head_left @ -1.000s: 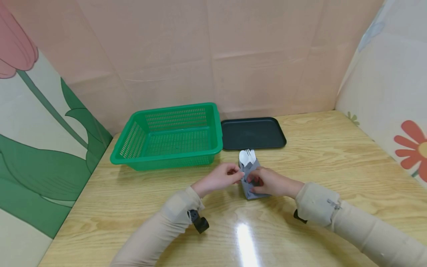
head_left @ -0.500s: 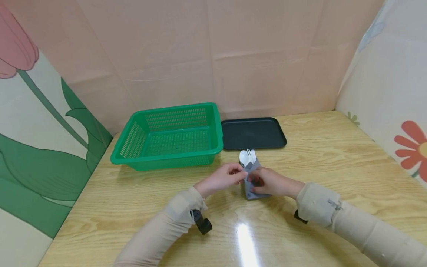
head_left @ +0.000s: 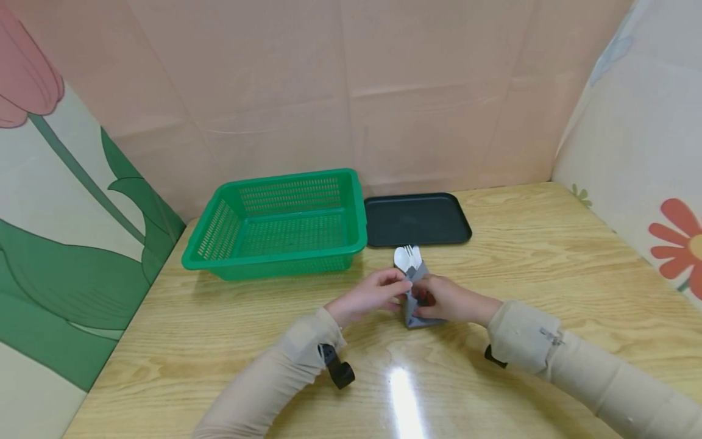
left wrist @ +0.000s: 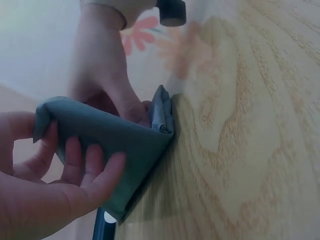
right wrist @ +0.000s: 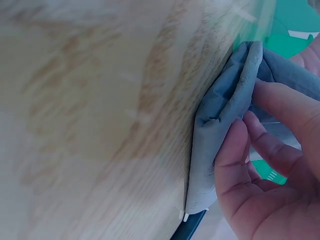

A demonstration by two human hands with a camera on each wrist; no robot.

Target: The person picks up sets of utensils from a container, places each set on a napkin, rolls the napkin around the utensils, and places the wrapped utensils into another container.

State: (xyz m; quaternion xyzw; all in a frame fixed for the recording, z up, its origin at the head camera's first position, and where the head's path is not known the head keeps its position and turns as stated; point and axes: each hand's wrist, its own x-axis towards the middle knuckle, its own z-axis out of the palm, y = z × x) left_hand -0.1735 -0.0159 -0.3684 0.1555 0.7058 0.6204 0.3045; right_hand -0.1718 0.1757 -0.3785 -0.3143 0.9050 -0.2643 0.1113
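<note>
A grey cloth napkin [head_left: 423, 272] lies on the table, folded around white cutlery. From its far end stick out a spoon [head_left: 402, 260], a fork [head_left: 409, 252] and a third white piece whose kind I cannot make out. My left hand [head_left: 370, 294] pinches the napkin's left flap, lifted off the table in the left wrist view, its thumb and forefinger at the edge. On the other side, my right hand [head_left: 452, 300] holds the folded part between thumb and fingers, as the right wrist view shows. The cutlery handles are hidden inside the cloth.
A green perforated plastic basket [head_left: 285, 259] stands at the back left. Beside it, a black tray [head_left: 418, 219] lies just beyond the cutlery tips. A pink-beige cloth backdrop [head_left: 351, 91] closes off the rear of the wooden table [head_left: 548, 274].
My left hand has moved slightly right, bringing the napkin's left flap up and over toward the right hand. The right hand and the cutlery have stayed nearly still.
</note>
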